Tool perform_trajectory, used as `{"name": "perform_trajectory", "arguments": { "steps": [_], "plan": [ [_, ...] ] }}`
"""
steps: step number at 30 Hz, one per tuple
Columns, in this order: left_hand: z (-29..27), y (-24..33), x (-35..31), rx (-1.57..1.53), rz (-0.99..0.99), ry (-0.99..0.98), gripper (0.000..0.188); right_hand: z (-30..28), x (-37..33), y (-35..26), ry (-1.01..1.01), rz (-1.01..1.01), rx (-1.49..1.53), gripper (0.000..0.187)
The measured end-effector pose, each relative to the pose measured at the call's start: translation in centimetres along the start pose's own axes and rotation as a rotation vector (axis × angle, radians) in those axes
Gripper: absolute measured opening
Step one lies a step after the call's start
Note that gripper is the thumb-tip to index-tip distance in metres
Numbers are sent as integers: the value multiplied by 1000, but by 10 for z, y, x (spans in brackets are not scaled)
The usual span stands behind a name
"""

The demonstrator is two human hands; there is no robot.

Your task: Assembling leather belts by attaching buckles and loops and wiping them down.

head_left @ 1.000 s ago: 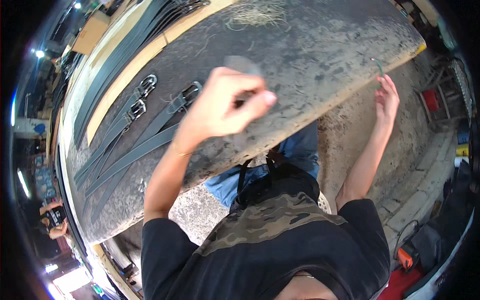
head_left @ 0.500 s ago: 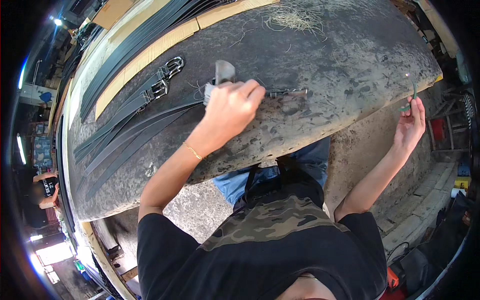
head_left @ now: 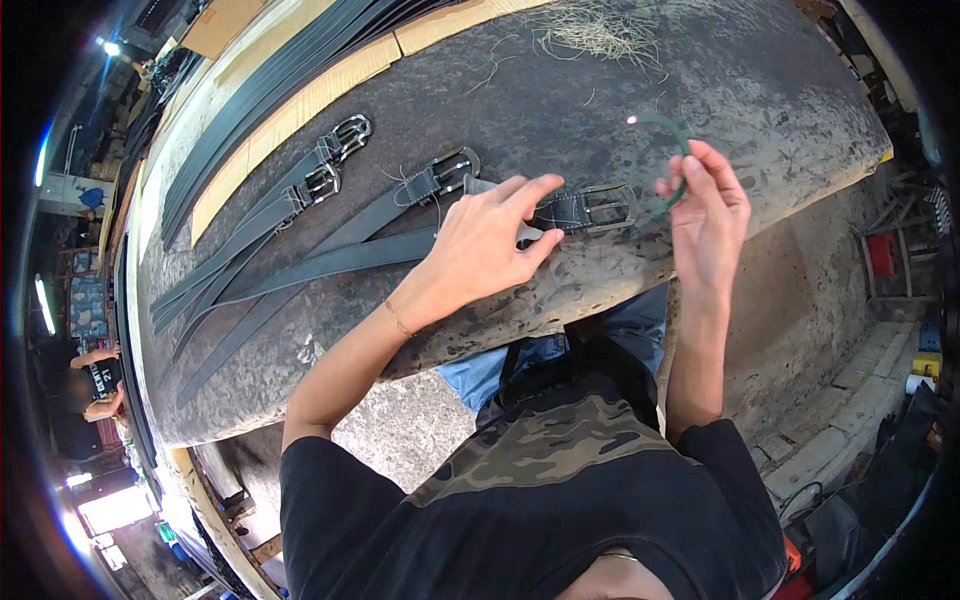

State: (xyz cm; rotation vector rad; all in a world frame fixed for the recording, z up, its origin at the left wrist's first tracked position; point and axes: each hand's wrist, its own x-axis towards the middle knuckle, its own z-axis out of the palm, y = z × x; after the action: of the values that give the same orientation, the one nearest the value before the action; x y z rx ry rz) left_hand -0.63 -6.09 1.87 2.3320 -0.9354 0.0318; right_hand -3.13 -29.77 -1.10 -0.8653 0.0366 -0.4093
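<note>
My right hand [head_left: 708,205] pinches a thin, curved green piece of mosquito coil [head_left: 672,130], its tip glowing brightly above the table. Beneath my left hand [head_left: 490,240] runs a black belt [head_left: 370,257], whose silver buckle [head_left: 612,207] lies just right of my fingers. My left thumb and forefinger are spread apart; the other fingers are partly hidden. A grey, flat metal-looking piece [head_left: 479,186] shows at the edge of that hand, mostly covered. Beyond it lies another belt buckle [head_left: 458,170] with loose thread ends at its loop.
More buckled belts [head_left: 318,180] lie at the left of the dark, worn table [head_left: 740,110]. Behind them are long black straps [head_left: 270,90] beside cardboard strips [head_left: 300,105]. A heap of cut threads [head_left: 600,35] sits at the far side. Another person [head_left: 85,390] is at far left.
My right hand has moved left with the coil piece, toward the buckle. My left hand has shifted slightly right and lower, its thumb and forefinger spreading; the second buckle has come into view.
</note>
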Motion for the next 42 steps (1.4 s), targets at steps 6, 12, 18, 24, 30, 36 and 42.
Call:
{"name": "perform_trajectory", "arguments": {
  "steps": [6,12,18,24,30,36,42],
  "plan": [
    [13,7,5,200,95,117,34,11,-9,19,52,52,-55,12],
    [29,5,11,157,154,228,15,16,-13,22,57,-21,-123,9],
    [30,2,10,142,133,244,10,21,-15,17,51,-40,-297,8],
    [30,0,11,141,110,208,13,21,-17,20,51,-76,-437,8],
    [27,6,13,81,47,216,15,20,-15,19,87,-58,-345,8],
    [31,5,14,105,50,234,15,19,-16,20,95,-59,-367,8],
    [33,-2,13,145,115,279,10,22,-19,22,55,-70,-522,9]
  ]
}}
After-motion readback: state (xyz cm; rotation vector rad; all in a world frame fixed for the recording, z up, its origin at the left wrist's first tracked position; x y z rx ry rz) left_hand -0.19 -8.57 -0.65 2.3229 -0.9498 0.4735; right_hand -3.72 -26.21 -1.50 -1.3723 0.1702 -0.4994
